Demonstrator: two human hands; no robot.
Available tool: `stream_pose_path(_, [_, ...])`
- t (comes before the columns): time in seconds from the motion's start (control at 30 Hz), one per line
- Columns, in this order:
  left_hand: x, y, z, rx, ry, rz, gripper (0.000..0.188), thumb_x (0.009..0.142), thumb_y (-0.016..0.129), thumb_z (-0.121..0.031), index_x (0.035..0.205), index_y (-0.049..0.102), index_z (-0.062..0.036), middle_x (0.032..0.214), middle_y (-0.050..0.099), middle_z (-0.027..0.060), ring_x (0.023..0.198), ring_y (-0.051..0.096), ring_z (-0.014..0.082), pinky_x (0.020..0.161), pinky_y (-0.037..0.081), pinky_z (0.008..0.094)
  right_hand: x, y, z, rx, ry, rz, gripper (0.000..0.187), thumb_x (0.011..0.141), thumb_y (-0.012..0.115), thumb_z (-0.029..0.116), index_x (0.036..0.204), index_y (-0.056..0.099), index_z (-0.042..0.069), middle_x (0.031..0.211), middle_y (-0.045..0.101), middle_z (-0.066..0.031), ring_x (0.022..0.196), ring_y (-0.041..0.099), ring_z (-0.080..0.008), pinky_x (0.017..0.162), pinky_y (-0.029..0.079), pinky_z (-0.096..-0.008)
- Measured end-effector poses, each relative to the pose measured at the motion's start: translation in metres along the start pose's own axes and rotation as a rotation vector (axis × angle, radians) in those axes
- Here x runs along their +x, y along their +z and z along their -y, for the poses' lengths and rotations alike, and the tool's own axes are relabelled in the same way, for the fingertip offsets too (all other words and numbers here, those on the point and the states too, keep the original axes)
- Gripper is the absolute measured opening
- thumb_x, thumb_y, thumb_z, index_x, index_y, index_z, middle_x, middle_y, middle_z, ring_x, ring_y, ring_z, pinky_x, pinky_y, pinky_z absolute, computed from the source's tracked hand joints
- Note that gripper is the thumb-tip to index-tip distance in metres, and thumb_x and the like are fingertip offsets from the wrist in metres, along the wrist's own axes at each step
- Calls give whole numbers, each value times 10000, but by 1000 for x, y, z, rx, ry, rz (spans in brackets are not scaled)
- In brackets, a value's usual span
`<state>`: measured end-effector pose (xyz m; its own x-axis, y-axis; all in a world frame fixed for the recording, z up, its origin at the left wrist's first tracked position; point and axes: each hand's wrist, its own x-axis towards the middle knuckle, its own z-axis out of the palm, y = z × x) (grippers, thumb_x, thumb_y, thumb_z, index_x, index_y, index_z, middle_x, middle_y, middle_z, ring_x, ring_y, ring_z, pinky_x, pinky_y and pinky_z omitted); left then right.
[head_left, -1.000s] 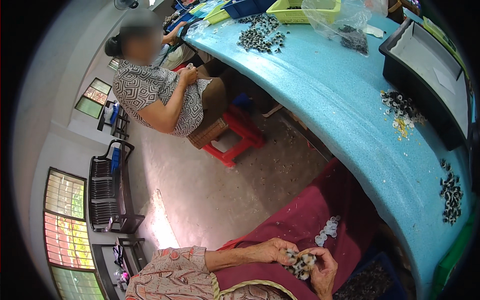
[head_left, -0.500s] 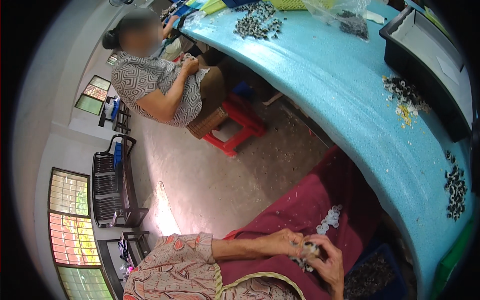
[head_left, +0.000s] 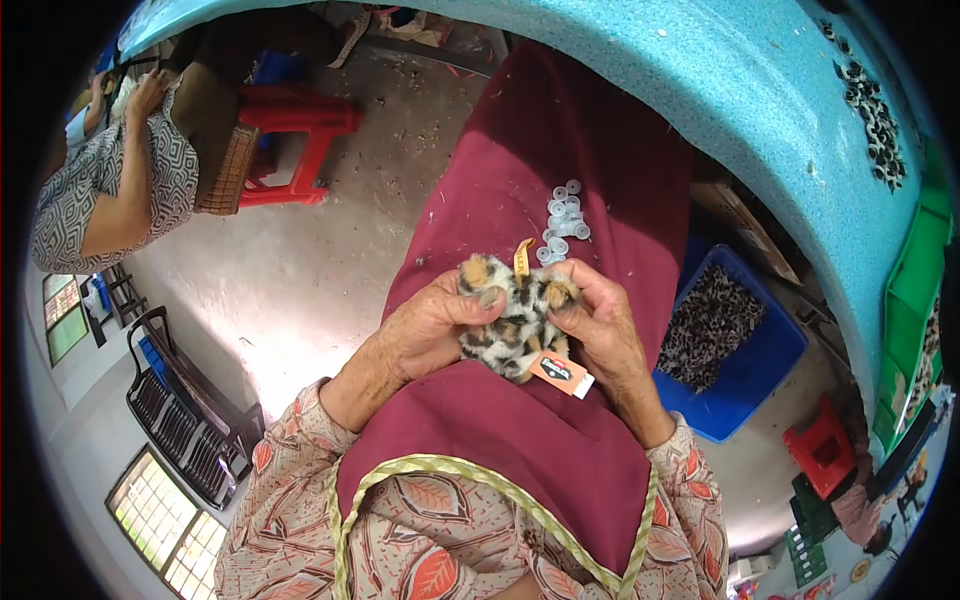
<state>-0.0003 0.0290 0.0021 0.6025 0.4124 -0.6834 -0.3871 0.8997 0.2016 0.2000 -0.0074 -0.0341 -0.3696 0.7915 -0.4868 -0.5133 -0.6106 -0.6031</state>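
Note:
A small fluffy plush piece (head_left: 508, 330) in white, black and tan is held over my lap. My left hand (head_left: 432, 315) pinches it by one side, thumb on top, and my right hand (head_left: 607, 322) grips its other side near a tan tuft. From its upper edge stands a yellow ribbon label (head_left: 522, 257). An orange card tag (head_left: 560, 373) hangs at its lower right. Just beyond my hands, a cluster of translucent plastic washers (head_left: 560, 222) lies on my maroon apron (head_left: 480, 190).
At right, a blue tub (head_left: 735, 418) holds many black-and-white fluffy bits. Small dark pieces (head_left: 872, 125) lie on the blue table (head_left: 740, 80), beside a green tray (head_left: 915, 270). A co-worker (head_left: 120, 190) sits at upper left by a red stool (head_left: 310, 140).
The view has swung right and down toward my lap. The plush piece, bunched and mostly covered by my hands before, is now spread between them with its tag and ribbon showing.

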Motion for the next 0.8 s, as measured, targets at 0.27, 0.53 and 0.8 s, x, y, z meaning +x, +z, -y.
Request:
stream_pose_path(0.27, [4,8,-1,166,-115,-63,429,921,548,-393,1137,549,-22,1011,637,63,906,638,159,828,526,309,17,6,26,-662,-202,40,326,843,667,320,886,596,6,782,581,-3,737,525,-101,680,440,-277])
stream_pose_path(0.53, [3,1,16,4,-68,76,393,837,677,-203,1152,547,-8,1029,647,70,924,639,166,848,519,313,19,10,13,-351,-133,-89,212,899,607,227,844,606,22,718,522,42,689,449,-43,620,376,-213])
stream_pose_path(0.8, [5,16,18,-367,-53,-25,427,887,585,-137,1270,468,10,1147,608,122,1015,620,211,900,507,353,18,23,11,-688,-459,-391,160,899,586,136,837,552,-8,629,520,-43,539,486,-122,501,379,-274])
